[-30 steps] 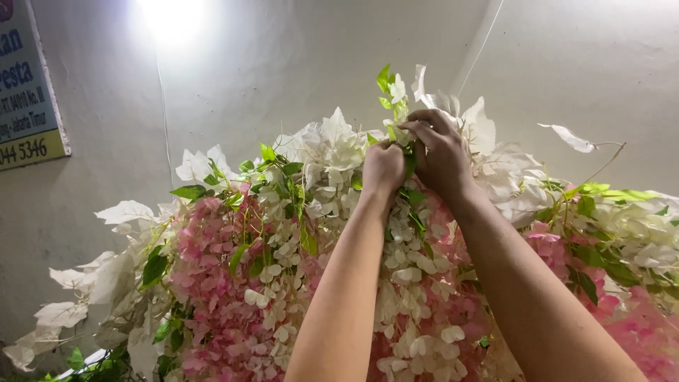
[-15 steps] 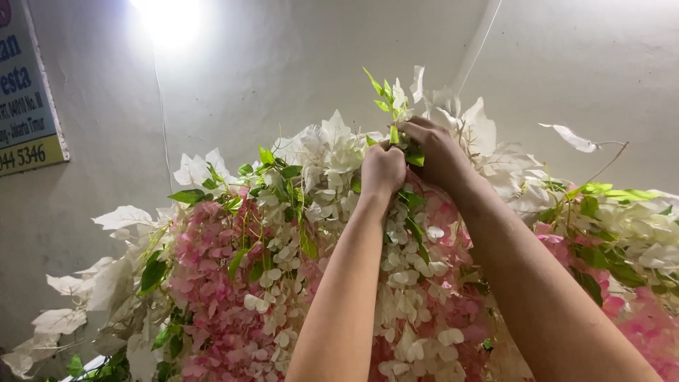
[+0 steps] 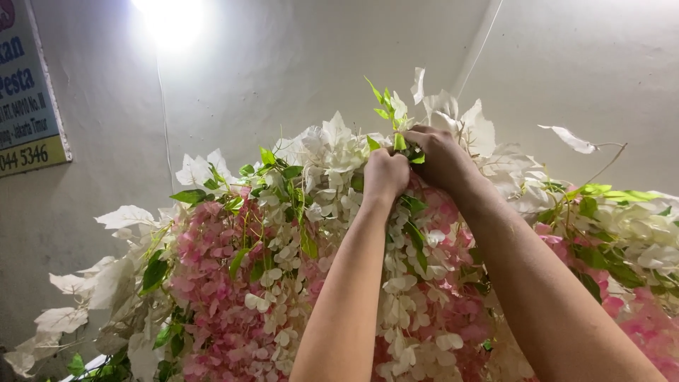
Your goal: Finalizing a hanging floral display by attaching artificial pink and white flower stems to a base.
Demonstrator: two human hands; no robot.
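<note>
Overhead, both hands [image 3: 414, 166] pinch a green sprig [image 3: 390, 113] atop the flower arrangement [image 3: 283, 269].

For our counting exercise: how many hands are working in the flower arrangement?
2. The left hand and right hand meet at the top of the flower arrangement, gripping a green leafy sprig.

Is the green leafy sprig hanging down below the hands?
No, the green leafy sprig sticks up above the left hand and right hand.
</note>
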